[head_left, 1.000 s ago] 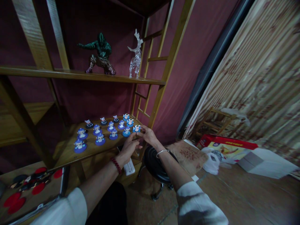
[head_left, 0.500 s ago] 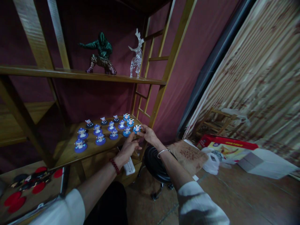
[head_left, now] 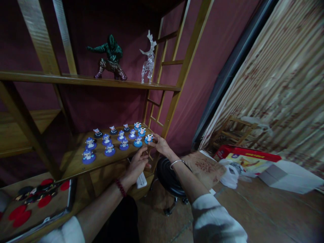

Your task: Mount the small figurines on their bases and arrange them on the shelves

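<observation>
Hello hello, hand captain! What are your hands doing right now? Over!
Right hand: fingertips on the end blue-based figurine. Left hand: by the front edge of the wooden shelf, nothing seen held. Next figurine close beside. Over.

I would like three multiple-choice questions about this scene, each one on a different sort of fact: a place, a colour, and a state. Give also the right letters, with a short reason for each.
1. Where does the clear deer figurine stand?
A) On the floor beside the stool
B) On the upper wooden shelf, next to a green figure
C) Inside the red box

2. What colour is the beaded bracelet on the left wrist?
A) Silver
B) Blue
C) Red

3. What is the right hand doing?
A) Touching a small blue-based figurine
B) Resting on the stool seat
C) Holding a white plastic bag

Answers:
1. B: the deer stands on that shelf, to the right of the green figure.
2. C: the beads show red on the wrist.
3. A: the hand is in contact with that figurine at the right end of the lower shelf.
</observation>
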`<state>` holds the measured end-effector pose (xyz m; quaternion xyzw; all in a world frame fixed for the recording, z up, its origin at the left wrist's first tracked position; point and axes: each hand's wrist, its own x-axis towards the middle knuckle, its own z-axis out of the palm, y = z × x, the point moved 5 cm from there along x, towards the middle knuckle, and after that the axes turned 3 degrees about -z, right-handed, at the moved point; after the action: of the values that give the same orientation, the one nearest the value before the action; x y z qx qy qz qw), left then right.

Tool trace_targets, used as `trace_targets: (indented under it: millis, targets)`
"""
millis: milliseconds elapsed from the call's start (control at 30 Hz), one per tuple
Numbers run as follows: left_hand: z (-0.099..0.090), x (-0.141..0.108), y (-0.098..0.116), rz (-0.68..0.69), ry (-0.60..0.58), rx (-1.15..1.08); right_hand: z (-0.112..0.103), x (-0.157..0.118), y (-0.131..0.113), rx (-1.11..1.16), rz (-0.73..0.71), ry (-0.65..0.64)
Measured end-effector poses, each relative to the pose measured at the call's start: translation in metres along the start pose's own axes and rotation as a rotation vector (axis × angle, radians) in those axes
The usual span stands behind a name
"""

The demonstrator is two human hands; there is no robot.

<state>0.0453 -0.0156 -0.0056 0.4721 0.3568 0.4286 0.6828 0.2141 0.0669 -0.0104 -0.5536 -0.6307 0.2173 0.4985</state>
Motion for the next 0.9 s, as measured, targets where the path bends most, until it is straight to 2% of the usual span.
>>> trace_targets:
  millis: [167,433,767,900]
  targets:
    - [-0.002,-0.001,0.003,-0.001,0.024,0.036,0.002,0.000,-0.002,0.026,-0.011,-0.034]
    - [-0.005,0.001,0.003,-0.010,0.012,0.121,0.002,0.000,0.000,0.009,-0.054,-0.018]
    - [-0.010,0.005,-0.001,-0.036,0.029,0.200,0.001,-0.001,-0.008,0.034,0.020,-0.025]
    - [-0.013,0.012,-0.009,0.005,0.048,0.256,-0.002,-0.003,-0.017,0.149,0.071,-0.052]
